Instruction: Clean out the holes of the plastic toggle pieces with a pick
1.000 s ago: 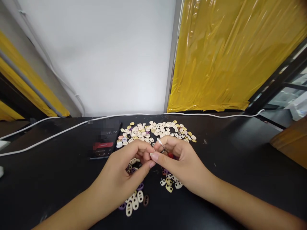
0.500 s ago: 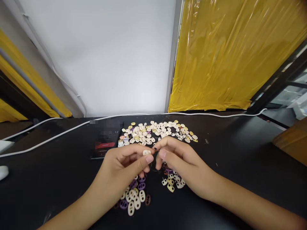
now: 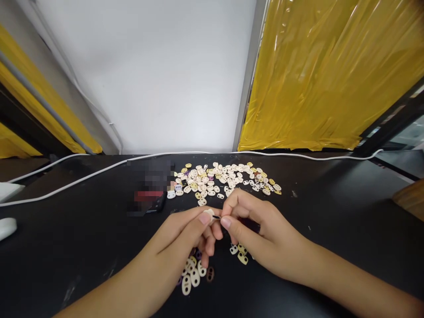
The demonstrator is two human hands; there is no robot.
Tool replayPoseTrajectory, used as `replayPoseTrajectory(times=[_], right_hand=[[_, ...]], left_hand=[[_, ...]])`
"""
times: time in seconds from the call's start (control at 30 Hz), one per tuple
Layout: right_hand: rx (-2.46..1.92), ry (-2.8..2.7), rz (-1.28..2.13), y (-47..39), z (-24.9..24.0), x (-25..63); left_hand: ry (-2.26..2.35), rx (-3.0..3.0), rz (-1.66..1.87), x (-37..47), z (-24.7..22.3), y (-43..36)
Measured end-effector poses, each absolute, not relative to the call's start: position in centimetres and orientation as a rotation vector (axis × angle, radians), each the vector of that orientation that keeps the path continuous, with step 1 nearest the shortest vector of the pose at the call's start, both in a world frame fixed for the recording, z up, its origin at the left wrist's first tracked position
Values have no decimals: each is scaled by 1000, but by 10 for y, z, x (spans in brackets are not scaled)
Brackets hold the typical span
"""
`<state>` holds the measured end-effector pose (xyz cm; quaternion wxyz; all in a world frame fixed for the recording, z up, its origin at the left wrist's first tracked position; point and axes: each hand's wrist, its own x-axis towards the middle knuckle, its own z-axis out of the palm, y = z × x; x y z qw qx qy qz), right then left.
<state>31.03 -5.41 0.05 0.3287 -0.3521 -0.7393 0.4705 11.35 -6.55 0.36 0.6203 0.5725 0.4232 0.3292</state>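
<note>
Between thumb and forefinger, my left hand (image 3: 190,234) pinches a cream-coloured oval piece (image 3: 209,213). Close on its right, my right hand (image 3: 248,227) pinches a small dark, thin piece (image 3: 216,217), whose tip meets the edge of the cream one. Below my left hand lies a pile of larger oval pieces with two holes (image 3: 194,277), cream, purple and brown. Under my right hand a few cream and yellowish pieces (image 3: 242,258) show, partly covered by the fingers.
Many small two-holed pieces (image 3: 228,174) are spread on the black table (image 3: 331,221) beyond my hands. A dark phone (image 3: 155,204), partly pixelated, rests at the left. A white cable (image 3: 82,178) crosses the back. At the far left is a white rounded object (image 3: 7,228).
My hands have come together, and the dark piece now meets the cream one. My left hand has shifted right, covering more of the near pile. The view has shifted slightly.
</note>
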Motion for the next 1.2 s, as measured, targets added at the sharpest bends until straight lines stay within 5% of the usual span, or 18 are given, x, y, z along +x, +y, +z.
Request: replayPoseTrajectory(times=[0.77,1.2], right_hand=[[-1026,-1787,1194,-62,-8,302],[-1227,-1952,1068,-55,-1,310]], left_hand=[[1016,1345,1135,122,1,-64],[1055,1296,1045,122,-4,-57]])
